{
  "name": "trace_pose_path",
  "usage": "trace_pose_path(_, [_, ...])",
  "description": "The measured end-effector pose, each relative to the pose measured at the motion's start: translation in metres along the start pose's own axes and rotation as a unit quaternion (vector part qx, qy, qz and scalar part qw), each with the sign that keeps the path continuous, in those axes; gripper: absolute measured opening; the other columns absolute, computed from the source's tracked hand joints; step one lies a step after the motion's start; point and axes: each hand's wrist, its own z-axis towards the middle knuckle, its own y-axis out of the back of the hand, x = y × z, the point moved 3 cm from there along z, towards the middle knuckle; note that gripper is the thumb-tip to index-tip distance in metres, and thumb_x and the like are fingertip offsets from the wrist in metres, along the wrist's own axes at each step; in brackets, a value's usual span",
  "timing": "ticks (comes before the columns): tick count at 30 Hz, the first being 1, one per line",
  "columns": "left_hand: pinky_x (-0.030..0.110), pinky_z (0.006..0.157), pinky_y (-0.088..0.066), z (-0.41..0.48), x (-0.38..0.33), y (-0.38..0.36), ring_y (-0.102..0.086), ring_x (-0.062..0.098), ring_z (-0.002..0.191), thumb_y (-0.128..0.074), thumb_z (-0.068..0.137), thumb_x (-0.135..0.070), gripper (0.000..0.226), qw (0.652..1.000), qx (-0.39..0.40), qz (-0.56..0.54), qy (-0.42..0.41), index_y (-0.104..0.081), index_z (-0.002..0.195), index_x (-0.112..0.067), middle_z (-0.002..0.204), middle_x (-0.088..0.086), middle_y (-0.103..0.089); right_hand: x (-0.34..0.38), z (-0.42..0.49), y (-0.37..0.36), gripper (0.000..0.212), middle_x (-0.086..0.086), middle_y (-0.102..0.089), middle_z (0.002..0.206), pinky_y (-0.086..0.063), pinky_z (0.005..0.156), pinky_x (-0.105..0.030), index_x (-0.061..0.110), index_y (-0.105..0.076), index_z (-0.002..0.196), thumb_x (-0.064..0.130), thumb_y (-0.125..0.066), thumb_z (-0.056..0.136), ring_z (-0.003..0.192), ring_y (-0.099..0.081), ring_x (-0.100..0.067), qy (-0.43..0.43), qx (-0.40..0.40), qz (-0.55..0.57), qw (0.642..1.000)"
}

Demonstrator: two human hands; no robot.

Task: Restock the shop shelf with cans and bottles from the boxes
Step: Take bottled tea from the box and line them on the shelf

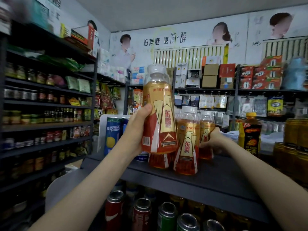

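My left hand grips a gold and red drink bottle with a clear cap, held upright a little above the dark top shelf. Under it stands another such bottle, mostly hidden. A third bottle stands on the shelf in front. My right hand holds a further bottle that stands on the shelf behind it, fingers wrapped round its lower part.
Tall blue cans stand at the shelf's left end. A dark tea bottle and stacked gold cans are on the right. Red and green cans fill the shelf below. Stocked racks line the left wall.
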Motion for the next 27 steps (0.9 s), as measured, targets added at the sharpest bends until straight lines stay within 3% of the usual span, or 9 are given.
trace_pose_path(5, [0.036,0.073,-0.057,-0.004,0.003,0.002,-0.067,0.023,0.080,-0.063,0.062,-0.053,0.059,1.000,0.000,0.027,0.001,-0.062,0.104,-0.011,0.088,0.007,-0.070,-0.007,0.007,-0.005,0.102,-0.019,-0.043,0.139,-0.044,0.101,-0.045,0.003,-0.015,0.143,0.018,-0.083,0.069,0.127,-0.044,-0.035,0.008,-0.008,-0.030,0.999])
trace_pose_path(11, [0.036,0.074,-0.057,-0.004,0.007,0.005,-0.068,0.022,0.079,-0.059,0.073,-0.048,0.045,0.999,0.009,0.048,-0.001,-0.062,0.101,-0.012,0.085,0.005,-0.071,0.000,0.005,0.014,0.114,-0.019,-0.044,0.140,-0.045,0.091,-0.036,0.007,0.007,0.149,0.012,-0.079,0.075,0.126,-0.048,-0.032,0.056,0.002,-0.025,0.998])
trace_pose_path(13, [0.037,0.075,-0.057,-0.003,0.011,0.004,-0.067,0.023,0.082,-0.057,0.074,-0.048,0.046,1.000,0.003,0.031,0.007,-0.062,0.103,-0.012,0.088,0.007,-0.071,0.003,-0.001,0.020,0.117,-0.019,-0.029,0.151,-0.042,0.098,-0.039,0.014,0.010,0.150,0.011,-0.079,0.074,0.132,-0.040,-0.034,0.100,-0.005,-0.033,0.994])
trace_pose_path(15, [0.037,0.073,-0.057,-0.003,0.013,0.000,-0.068,0.024,0.085,-0.062,0.067,-0.052,0.060,1.000,-0.003,0.017,0.010,-0.061,0.110,-0.011,0.093,0.009,-0.070,0.004,-0.009,0.022,0.119,-0.014,-0.007,0.158,-0.029,0.111,-0.043,0.023,0.011,0.151,0.010,-0.079,0.074,0.142,-0.021,-0.034,0.158,-0.036,-0.066,0.985])
trace_pose_path(18, [0.037,0.073,-0.056,-0.002,0.016,-0.005,-0.067,0.025,0.089,-0.062,0.060,-0.057,0.076,1.000,-0.006,0.005,0.013,-0.058,0.118,-0.008,0.099,0.011,-0.070,0.007,-0.021,0.022,0.121,-0.008,0.014,0.159,-0.012,0.115,-0.050,0.032,0.017,0.148,0.018,-0.078,0.076,0.145,0.006,-0.034,0.207,-0.077,-0.212,0.952])
trace_pose_path(24, [0.033,0.066,-0.057,-0.001,0.009,-0.001,-0.069,0.020,0.079,-0.068,0.055,-0.055,0.066,0.999,0.011,-0.036,0.003,-0.062,0.105,-0.013,0.087,0.006,-0.072,0.014,-0.011,0.014,0.134,0.001,0.041,0.149,-0.021,0.110,-0.063,0.042,0.033,0.138,0.044,-0.081,0.068,0.138,0.033,-0.031,0.180,-0.056,-0.328,0.926])
trace_pose_path(27, [0.033,0.064,-0.057,-0.001,0.005,-0.001,-0.070,0.021,0.080,-0.082,0.041,-0.060,0.083,0.999,0.025,-0.038,-0.006,-0.062,0.106,-0.012,0.088,0.006,-0.072,0.013,-0.003,0.005,0.135,0.000,0.043,0.148,-0.017,0.111,-0.065,0.041,0.027,0.142,0.044,-0.083,0.064,0.138,0.031,-0.036,0.150,-0.024,-0.318,0.936])
